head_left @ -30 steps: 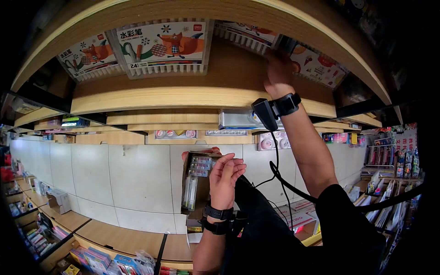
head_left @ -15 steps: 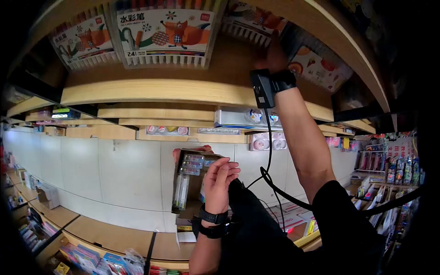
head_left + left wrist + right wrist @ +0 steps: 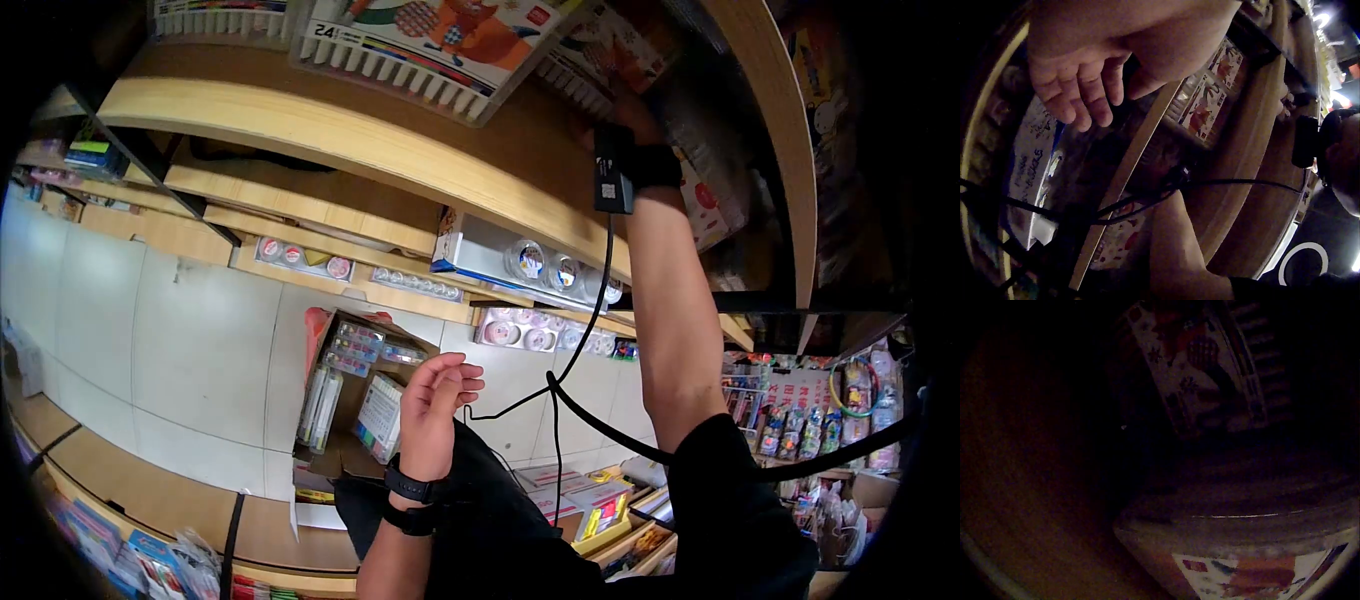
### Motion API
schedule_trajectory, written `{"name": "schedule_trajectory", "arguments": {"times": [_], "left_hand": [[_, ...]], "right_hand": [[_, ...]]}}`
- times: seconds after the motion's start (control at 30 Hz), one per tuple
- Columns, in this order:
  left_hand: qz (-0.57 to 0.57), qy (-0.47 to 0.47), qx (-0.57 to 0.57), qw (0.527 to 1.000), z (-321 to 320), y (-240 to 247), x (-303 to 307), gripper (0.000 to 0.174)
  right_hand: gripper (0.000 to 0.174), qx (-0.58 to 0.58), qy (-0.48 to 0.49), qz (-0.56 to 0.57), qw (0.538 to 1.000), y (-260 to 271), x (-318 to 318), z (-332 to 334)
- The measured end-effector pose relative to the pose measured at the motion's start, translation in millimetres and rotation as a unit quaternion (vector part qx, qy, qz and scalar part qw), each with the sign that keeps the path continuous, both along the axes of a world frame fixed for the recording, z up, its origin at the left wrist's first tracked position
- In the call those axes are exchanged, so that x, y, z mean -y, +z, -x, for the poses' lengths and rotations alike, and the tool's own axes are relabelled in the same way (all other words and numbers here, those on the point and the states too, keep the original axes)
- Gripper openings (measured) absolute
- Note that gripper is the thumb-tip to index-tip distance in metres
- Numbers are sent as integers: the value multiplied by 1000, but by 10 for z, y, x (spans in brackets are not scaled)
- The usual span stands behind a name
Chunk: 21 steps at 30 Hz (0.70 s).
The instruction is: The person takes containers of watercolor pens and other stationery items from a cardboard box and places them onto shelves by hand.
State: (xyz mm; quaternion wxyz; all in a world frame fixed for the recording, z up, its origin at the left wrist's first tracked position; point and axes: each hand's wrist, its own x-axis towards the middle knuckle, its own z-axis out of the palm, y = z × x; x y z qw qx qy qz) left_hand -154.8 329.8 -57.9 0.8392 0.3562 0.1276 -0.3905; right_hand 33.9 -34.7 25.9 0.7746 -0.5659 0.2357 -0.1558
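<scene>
My right hand (image 3: 638, 118) reaches deep into a shelf, between a clear case of felt-tip pens (image 3: 590, 62) and a pack with a printed front (image 3: 703, 190) on the right. Shadow hides its fingers, so I cannot tell whether they hold anything. A larger 24-pen felt-tip case (image 3: 425, 45) with a fox on its label stands to the left. The dark right wrist view shows one fox-label case (image 3: 1210, 375) and another clear case (image 3: 1244, 575) closer in. Below the shelf, my left hand (image 3: 430, 415) hangs with loosely bent fingers, nothing in them.
An open cardboard box (image 3: 335, 455) with clear packs inside stands beside my left hand. The wooden shelf edge (image 3: 330, 135) runs beneath my right forearm. A black cable (image 3: 590, 425) loops between my arms. Lower shelves hold round tubs (image 3: 525, 262).
The head view has tilted and shifted, bringing more of the box's contents into sight. My right hand stays inside the shelf, near the right-hand cases. The left hand remains loose and holds nothing.
</scene>
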Motion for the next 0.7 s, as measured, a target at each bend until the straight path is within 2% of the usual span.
{"name": "schedule_trajectory", "arguments": {"times": [0.03,0.07,0.1,0.17,0.2,0.27,0.3,0.33,0.37,0.4,0.43,0.47,0.5,0.57,0.6,0.67,0.7], "left_hand": [[3,4,-2,1000,-7,6,-23,22],[3,7,0,1000,-15,12,-39,22],[1,7,3,1000,-30,12,-62,22],[3,21,-4,1000,-50,3,-118,22],[6,33,-8,999,-65,-2,-143,22],[8,44,-13,999,-81,-27,-221,22],[10,55,-18,998,-82,-46,-237,22],[15,59,-22,998,-82,-71,-262,22],[12,67,-28,997,-80,-95,-295,22],[6,75,-33,997,-90,-120,-327,22],[4,82,-36,996,-98,-139,-356,22],[4,84,-39,996,-88,-178,-382,22],[9,94,-45,995,-80,-220,-400,22],[17,105,-53,993,-68,-266,-419,22],[18,108,-54,993,-72,-275,-424,21],[18,111,-55,992,-72,-281,-431,21],[14,112,-58,992,-76,-279,-437,21]], "right_hand": [[42,30,19,119,992,19,-62,-9],[42,29,25,122,992,0,-2,-47],[39,34,49,385,921,-47,90,-70],[37,34,71,618,782,-186,252,-5],[35,-9,116,615,780,-239,325,22],[34,-52,163,613,771,-146,20,45],[33,0,170,390,905,53,-550,109],[32,47,164,138,976,156,-876,149],[32,44,167,142,975,144,-780,141],[30,-11,208,524,826,110,-578,114],[28,-46,226,682,694,62,-451,72],[27,-61,220,814,534,21,-339,30],[24,-8,241,720,651,-26,-231,-34],[21,43,259,608,749,49,-456,-76],[19,11,190,379,906,110,-628,-65],[18,-23,105,119,987,140,-679,-97],[21,-43,108,159,980,95,-479,-164]]}}
